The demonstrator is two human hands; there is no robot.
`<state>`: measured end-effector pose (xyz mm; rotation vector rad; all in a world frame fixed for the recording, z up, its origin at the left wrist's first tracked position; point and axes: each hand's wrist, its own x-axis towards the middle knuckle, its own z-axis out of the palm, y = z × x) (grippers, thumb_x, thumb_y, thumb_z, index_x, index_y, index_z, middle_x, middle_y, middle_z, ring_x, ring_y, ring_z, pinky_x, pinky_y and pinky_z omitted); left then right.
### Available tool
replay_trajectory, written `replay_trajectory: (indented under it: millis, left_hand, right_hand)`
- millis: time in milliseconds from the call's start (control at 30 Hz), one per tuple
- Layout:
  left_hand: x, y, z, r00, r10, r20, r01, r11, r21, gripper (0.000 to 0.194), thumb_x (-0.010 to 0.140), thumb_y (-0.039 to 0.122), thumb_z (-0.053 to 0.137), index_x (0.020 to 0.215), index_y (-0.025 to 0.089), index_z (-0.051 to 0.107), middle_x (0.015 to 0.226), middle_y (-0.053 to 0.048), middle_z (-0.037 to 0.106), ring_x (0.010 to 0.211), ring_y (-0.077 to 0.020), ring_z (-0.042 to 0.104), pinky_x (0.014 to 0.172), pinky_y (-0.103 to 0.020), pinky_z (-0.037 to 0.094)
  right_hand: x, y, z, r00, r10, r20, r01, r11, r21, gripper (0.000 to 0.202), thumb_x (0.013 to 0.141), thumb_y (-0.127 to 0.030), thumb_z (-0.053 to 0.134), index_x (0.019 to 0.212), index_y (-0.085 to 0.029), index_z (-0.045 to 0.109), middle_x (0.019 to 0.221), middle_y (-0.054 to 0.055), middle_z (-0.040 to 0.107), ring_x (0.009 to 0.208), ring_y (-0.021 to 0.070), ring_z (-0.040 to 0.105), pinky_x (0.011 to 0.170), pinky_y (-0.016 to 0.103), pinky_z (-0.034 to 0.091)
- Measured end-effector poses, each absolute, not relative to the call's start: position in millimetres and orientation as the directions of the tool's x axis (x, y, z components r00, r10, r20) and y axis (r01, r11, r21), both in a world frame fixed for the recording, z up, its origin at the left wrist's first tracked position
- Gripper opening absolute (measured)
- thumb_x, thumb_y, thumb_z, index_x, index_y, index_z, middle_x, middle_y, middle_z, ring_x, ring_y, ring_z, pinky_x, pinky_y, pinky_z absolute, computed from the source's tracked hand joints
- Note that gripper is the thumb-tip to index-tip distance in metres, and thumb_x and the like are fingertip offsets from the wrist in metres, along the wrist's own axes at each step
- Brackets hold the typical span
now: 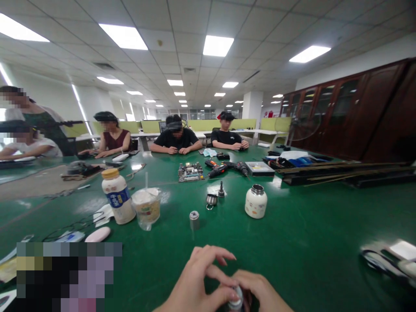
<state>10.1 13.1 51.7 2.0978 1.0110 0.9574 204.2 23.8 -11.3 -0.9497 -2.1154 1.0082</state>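
Near the bottom edge of the head view, a small silvery cylinder sits between my two hands. My right hand is closed round its side. With thumb and finger, my left hand pinches at the top of the same piece, its other fingers raised. Part of the cylinder is hidden by the fingers. A similar metal cylinder stands upright on the green table ahead of my left hand. Beyond it are a metal cup-like cap with a ring and a dark stepped piece. A cream flask stands lidless to the right.
On the left stand a yellow-capped bottle and a plastic drink cup with a straw. Further off lie a circuit board and power screwdrivers. Long thin rods lie at right. Several people sit around the far side.
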Motion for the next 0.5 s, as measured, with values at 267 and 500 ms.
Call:
replay_trajectory:
  millis: [267, 500]
  left_hand:
    - [4, 13, 59, 0.544, 0.737, 0.401, 0.345, -0.632, 0.694, 0.070, 0.073, 0.014, 0.072, 0.134, 0.032, 0.042, 0.117, 0.000, 0.071, 0.108, -0.0249, 0.057, 0.095, -0.037, 0.037]
    - [5, 20, 34, 0.575, 0.702, 0.420, 0.293, -0.656, 0.696, 0.074, 0.075, 0.015, 0.068, 0.141, 0.032, 0.038, 0.117, -0.002, 0.072, 0.107, -0.0255, 0.056, 0.092, -0.037, 0.039]
  right_hand:
    - [205, 23, -8, -0.572, 0.788, 0.229, 0.320, 0.471, -0.822, 0.044, 0.069, -0.048, 0.070, 0.100, -0.017, 0.076, 0.084, 0.008, 0.071, 0.067, 0.0184, 0.061, 0.060, 0.025, 0.045]
    - [204, 22, -9, -0.569, 0.802, 0.180, 0.327, 0.421, -0.846, 0.045, 0.069, -0.046, 0.069, 0.100, -0.014, 0.075, 0.079, 0.006, 0.065, 0.055, 0.0124, 0.051, 0.048, 0.020, 0.038]
